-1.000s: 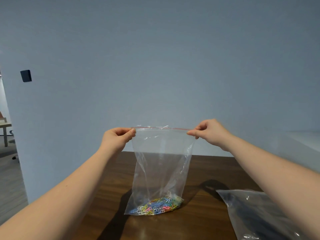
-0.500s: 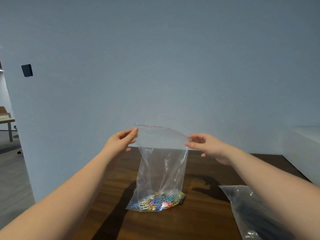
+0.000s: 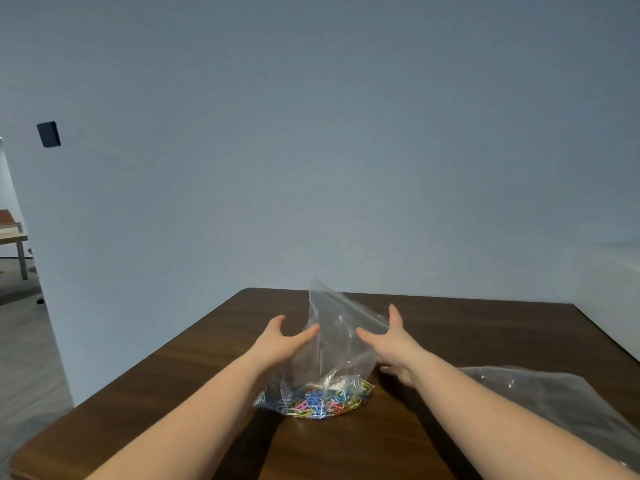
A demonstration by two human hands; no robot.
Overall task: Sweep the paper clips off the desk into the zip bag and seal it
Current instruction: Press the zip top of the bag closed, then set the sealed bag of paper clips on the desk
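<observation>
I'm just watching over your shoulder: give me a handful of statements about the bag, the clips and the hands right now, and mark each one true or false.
1. The coloured paper clips lie heaped at the bottom of the clear zip bag. True.
2. The bag hangs in the air, clear of the desk. False: its bottom rests on the wooden desk.
3. The left hand and right hand are open on either side of the bag. True.
4. Loose clips are scattered over the desk. False: none show outside the bag.
5. A second plastic bag lies on the desk to the right. True.
</observation>
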